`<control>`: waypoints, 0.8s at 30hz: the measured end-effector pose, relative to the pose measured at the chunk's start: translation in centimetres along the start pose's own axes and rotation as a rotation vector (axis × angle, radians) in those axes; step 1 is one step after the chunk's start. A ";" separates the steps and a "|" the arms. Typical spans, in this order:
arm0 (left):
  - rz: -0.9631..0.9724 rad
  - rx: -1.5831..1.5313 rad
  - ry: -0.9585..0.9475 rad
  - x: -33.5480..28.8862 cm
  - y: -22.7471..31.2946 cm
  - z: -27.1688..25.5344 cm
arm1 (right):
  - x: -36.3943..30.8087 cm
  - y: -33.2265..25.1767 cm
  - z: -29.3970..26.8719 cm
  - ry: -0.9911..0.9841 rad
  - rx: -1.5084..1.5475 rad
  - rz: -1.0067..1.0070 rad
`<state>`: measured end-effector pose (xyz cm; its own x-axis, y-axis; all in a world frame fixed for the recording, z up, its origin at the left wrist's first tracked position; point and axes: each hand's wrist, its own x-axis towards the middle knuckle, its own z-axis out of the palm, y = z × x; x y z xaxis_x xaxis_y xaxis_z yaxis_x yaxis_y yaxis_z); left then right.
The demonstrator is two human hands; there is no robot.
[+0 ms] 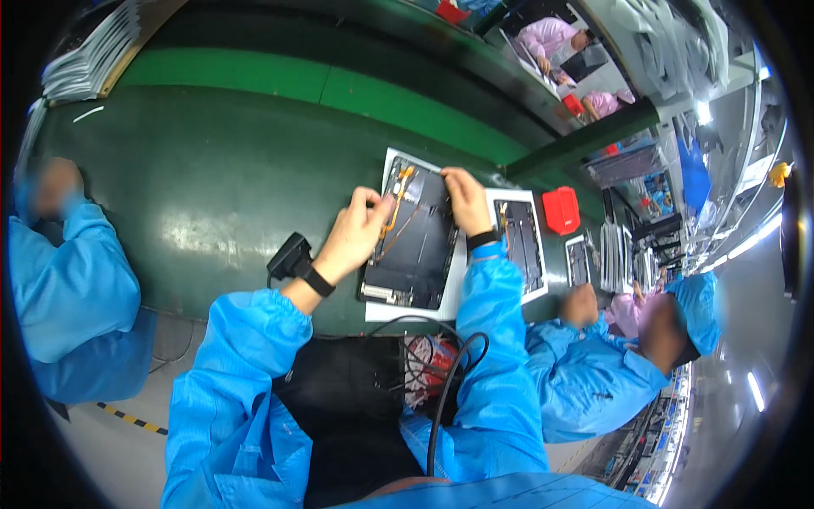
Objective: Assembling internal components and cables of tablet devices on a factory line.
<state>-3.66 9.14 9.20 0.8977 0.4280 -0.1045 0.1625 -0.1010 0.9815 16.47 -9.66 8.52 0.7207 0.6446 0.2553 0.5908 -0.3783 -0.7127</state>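
Note:
An opened dark tablet housing (428, 246) lies in front of me on a white sheet (456, 284). An orange flex cable (393, 219) runs down the left part of its inside. My left hand (356, 229) is over the housing's left edge, thumb and fingers pinched together beside the flex cable; whatever they pinch is hidden. At the upper right corner, my right hand (465, 202) grips the rim of the housing, thumb and fingers bent around it. A black strap with a small black box (292, 257) is on my left wrist.
Right of my hands, a second opened tablet (519, 242) lies on a white tray, with a red bin (560, 210) beyond it. Co-workers in blue sit at left (76, 263) and right (585, 373). A black cable (449, 382) hangs before my body. The green bench (212, 195) spreads leftward.

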 end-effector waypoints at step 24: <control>0.109 0.197 0.197 11.2 -1.6 -22.4 | -2.9 4.4 1.2 0.398 -0.066 0.173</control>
<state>-3.04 34.23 10.01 0.8207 0.5691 0.0516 0.1630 -0.3196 0.9334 16.59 -12.40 3.89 0.8869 0.2665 0.3773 0.4619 -0.5080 -0.7270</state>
